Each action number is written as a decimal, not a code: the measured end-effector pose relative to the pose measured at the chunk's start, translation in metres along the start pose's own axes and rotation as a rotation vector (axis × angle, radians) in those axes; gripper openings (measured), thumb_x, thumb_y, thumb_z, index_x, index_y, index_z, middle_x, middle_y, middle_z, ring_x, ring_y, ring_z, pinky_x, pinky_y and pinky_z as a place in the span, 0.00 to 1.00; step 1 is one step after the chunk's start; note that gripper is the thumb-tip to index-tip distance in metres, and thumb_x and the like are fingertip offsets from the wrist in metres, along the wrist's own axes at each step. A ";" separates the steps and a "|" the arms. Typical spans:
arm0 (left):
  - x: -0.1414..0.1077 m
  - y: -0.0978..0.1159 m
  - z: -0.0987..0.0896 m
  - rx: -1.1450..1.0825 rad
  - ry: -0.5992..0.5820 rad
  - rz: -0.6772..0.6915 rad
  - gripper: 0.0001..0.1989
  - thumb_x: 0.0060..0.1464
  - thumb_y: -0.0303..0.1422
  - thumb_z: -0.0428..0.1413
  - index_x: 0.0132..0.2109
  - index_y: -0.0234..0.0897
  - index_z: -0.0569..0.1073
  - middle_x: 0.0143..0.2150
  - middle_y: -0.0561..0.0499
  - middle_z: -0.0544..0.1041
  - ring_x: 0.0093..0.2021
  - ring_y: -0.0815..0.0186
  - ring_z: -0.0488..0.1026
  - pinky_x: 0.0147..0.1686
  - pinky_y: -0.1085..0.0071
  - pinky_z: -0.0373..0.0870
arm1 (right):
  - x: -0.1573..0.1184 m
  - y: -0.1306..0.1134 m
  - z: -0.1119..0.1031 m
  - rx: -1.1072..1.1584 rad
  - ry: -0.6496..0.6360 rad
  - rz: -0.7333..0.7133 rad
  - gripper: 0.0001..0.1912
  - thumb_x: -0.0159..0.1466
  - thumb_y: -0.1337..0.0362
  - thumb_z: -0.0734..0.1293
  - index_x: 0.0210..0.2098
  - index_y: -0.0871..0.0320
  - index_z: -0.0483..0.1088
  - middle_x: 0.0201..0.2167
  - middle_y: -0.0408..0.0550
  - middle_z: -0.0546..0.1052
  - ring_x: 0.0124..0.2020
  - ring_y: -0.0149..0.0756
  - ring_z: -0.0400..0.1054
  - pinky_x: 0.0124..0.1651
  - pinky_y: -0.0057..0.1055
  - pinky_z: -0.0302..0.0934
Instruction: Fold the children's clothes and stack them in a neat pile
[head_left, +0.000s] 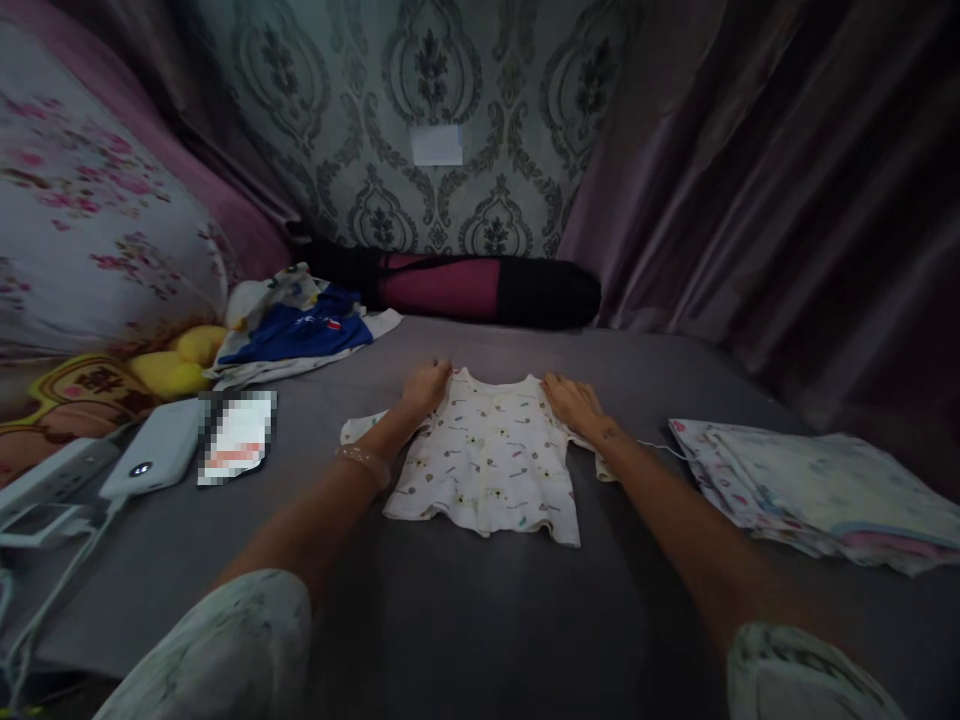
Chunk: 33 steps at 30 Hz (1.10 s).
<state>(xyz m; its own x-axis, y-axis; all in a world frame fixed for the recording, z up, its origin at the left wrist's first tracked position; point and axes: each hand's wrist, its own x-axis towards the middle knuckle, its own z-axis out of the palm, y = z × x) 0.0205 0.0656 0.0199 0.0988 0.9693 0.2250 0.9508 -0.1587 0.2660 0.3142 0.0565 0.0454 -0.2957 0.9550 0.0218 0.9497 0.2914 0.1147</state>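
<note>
A small white baby shirt (487, 460) with a scattered little print lies spread on the grey bed sheet, neckline away from me and hem towards me. My left hand (429, 387) is closed on its left shoulder, fingers pinched together. At the opposite shoulder, my right hand (574, 402) has its fingers bent over the cloth and grips it. One sleeve sticks out beyond my left wrist, and the other shows partly under my right forearm. My fingertips are partly hidden.
Folded cloths (840, 490) are stacked at right. Left are a blue-and-white garment (300, 330), a phone (238, 437), a power bank (156, 450), a power strip (60, 475) with cables, and a yellow plush (180, 362). A black-and-maroon roll bag (442, 287) lies along the wall.
</note>
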 end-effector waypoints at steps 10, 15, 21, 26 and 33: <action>0.040 -0.026 -0.009 0.353 0.027 0.307 0.17 0.66 0.31 0.39 0.51 0.35 0.70 0.45 0.40 0.71 0.47 0.56 0.67 0.48 0.63 0.60 | 0.048 0.007 0.002 -0.041 -0.068 -0.056 0.21 0.74 0.58 0.45 0.54 0.58 0.62 0.53 0.58 0.73 0.48 0.45 0.72 0.49 0.39 0.59; 0.067 -0.026 -0.005 0.370 0.026 0.237 0.17 0.67 0.32 0.38 0.51 0.34 0.70 0.47 0.39 0.72 0.49 0.55 0.67 0.49 0.63 0.60 | 0.075 0.011 0.002 -0.062 -0.042 -0.073 0.21 0.74 0.60 0.45 0.54 0.60 0.62 0.50 0.59 0.74 0.48 0.45 0.72 0.48 0.38 0.59; 0.083 -0.027 0.007 0.197 -0.154 0.062 0.15 0.66 0.34 0.42 0.50 0.35 0.71 0.47 0.42 0.76 0.44 0.60 0.73 0.42 0.68 0.65 | 0.090 0.013 0.010 0.028 -0.047 -0.017 0.18 0.73 0.61 0.50 0.52 0.60 0.66 0.51 0.57 0.74 0.50 0.44 0.70 0.49 0.36 0.59; 0.083 -0.007 -0.002 0.290 -0.127 -0.032 0.14 0.62 0.32 0.46 0.48 0.32 0.73 0.48 0.36 0.76 0.50 0.51 0.71 0.49 0.57 0.64 | 0.084 -0.010 0.013 0.075 0.124 0.048 0.18 0.70 0.67 0.52 0.50 0.63 0.69 0.53 0.60 0.72 0.56 0.47 0.63 0.57 0.41 0.53; 0.053 0.021 0.024 0.205 -0.138 0.155 0.25 0.67 0.41 0.38 0.59 0.29 0.67 0.61 0.36 0.69 0.61 0.53 0.66 0.59 0.60 0.58 | 0.078 -0.057 0.032 0.260 0.038 0.041 0.35 0.71 0.52 0.47 0.67 0.74 0.50 0.69 0.64 0.51 0.69 0.50 0.42 0.68 0.46 0.36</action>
<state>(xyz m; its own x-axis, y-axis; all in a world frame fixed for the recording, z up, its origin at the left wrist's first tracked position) 0.0528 0.1183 0.0152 0.2730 0.9552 0.1145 0.9594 -0.2791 0.0406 0.2401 0.1161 0.0087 -0.2552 0.9651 0.0590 0.9542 0.2612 -0.1461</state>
